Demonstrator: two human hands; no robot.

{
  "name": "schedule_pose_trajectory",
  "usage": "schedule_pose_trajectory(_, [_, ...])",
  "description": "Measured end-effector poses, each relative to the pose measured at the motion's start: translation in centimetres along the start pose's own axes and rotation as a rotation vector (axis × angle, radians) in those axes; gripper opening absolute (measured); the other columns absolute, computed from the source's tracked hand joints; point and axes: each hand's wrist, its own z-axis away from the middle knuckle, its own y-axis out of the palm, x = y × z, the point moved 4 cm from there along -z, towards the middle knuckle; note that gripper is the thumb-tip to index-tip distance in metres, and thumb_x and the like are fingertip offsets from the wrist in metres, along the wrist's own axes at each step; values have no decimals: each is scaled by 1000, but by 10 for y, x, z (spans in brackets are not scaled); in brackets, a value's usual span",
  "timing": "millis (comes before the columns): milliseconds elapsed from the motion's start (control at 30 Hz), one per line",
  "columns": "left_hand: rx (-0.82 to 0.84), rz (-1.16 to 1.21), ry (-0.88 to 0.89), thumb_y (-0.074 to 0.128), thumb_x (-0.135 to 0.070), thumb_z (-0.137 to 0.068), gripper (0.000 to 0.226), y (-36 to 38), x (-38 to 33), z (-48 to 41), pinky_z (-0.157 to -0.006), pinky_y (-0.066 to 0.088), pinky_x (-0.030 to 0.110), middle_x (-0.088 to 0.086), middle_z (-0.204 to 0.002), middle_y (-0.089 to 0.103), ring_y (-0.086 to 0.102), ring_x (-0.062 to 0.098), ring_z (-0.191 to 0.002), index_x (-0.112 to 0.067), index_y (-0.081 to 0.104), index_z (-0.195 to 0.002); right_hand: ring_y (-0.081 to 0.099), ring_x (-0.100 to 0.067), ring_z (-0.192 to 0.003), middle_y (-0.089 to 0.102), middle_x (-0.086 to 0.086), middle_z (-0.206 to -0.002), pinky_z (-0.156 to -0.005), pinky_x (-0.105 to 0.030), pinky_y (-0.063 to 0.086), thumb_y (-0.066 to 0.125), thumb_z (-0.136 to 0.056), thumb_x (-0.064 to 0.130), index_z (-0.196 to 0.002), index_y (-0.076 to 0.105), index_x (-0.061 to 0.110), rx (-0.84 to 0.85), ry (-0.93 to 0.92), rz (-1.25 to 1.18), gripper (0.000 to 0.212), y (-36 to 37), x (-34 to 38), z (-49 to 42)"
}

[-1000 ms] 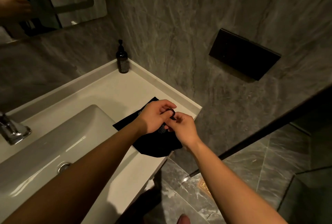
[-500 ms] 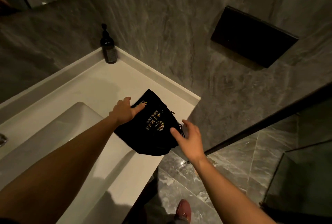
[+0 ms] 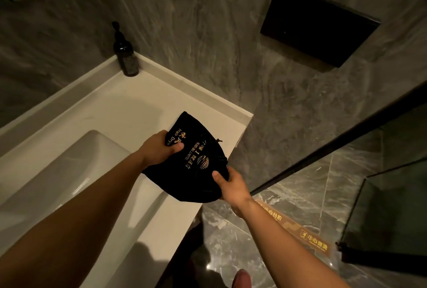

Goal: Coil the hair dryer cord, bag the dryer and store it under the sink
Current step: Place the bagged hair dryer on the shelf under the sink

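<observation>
A black drawstring bag (image 3: 196, 163) with gold print reading "Hair Dryer" lies bulging at the right end of the white sink counter (image 3: 129, 112). My left hand (image 3: 159, 149) grips its left edge, thumb on top. My right hand (image 3: 231, 186) pinches its lower right corner near the gathered drawstring. The dryer and its cord are hidden inside the bag.
The sink basin (image 3: 69, 167) lies left of the bag. A dark pump bottle (image 3: 126, 56) stands in the counter's back corner. A black wall panel (image 3: 316, 24) is set in the grey stone wall. A glass partition (image 3: 388, 207) and yellow floor stickers (image 3: 300, 230) are at the right.
Both hands left the drawstring, spread apart, then closed on the bag's two sides. The bag has shifted slightly toward the counter's front right edge.
</observation>
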Motion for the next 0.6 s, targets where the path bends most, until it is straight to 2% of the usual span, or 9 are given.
schedule_pose_trajectory(67, [-11, -25, 25, 67, -49, -85, 49, 10, -5, 6, -89, 55, 47, 11, -106, 71, 69, 27, -97, -10, 61, -113, 74, -30, -109, 76, -13, -122, -92, -48, 61, 63, -102, 15, -127, 62, 8, -25, 16, -103, 26, -11, -6, 5])
schedule_pose_trajectory(133, [-38, -57, 38, 68, -45, -89, 44, 23, -12, 14, -87, 55, 47, 12, -105, 71, 69, 28, -95, -7, 61, -112, 76, -28, -104, 76, -17, -122, -89, -43, 63, 63, -102, 11, -127, 64, 5, -36, 23, -149, 26, -25, -9, 15])
schedule_pose_trajectory(200, [-67, -88, 58, 67, -47, -89, 46, 39, -24, 25, -80, 55, 45, 13, -99, 70, 69, 30, -91, -5, 62, -106, 79, -13, -79, 76, -21, -119, -67, -26, 63, 63, -101, 9, -122, 65, 3, -32, 36, -146, 21, -44, -10, 30])
schedule_pose_trajectory(267, [-85, -97, 96, 64, -53, -85, 52, 60, -39, 39, -76, 55, 46, 15, -94, 69, 69, 31, -87, -3, 61, -100, 70, 0, -48, 74, -25, -115, -44, -12, 52, 62, -102, 7, -122, 64, -2, -17, 21, -128, 22, -67, -13, 48])
schedule_pose_trajectory(333, [-119, -90, 114, 64, -54, -83, 54, 83, -52, 54, -76, 55, 47, 15, -96, 67, 67, 31, -87, -3, 60, -101, 61, 3, -35, 72, -27, -109, -35, -7, 42, 60, -102, 4, -122, 62, -4, 4, -10, -143, 21, -93, -16, 66])
schedule_pose_trajectory(500, [-181, -88, 120, 67, -52, -87, 50, 152, -79, 83, -75, 53, 47, 12, -96, 65, 65, 30, -87, -6, 58, -102, 60, 3, -34, 72, -27, -110, -34, -5, 39, 63, -99, 1, -123, 63, -6, 1, -49, -155, 25, -161, -34, 97])
schedule_pose_trajectory(600, [-208, -25, 168, 69, -44, -87, 51, 193, -88, 94, -79, 52, 41, 7, -102, 67, 67, 30, -97, -6, 57, -119, 63, 2, -37, 79, -19, -104, -35, -5, 41, 70, -96, 4, -120, 68, -1, 11, -45, -119, 25, -197, -57, 96])
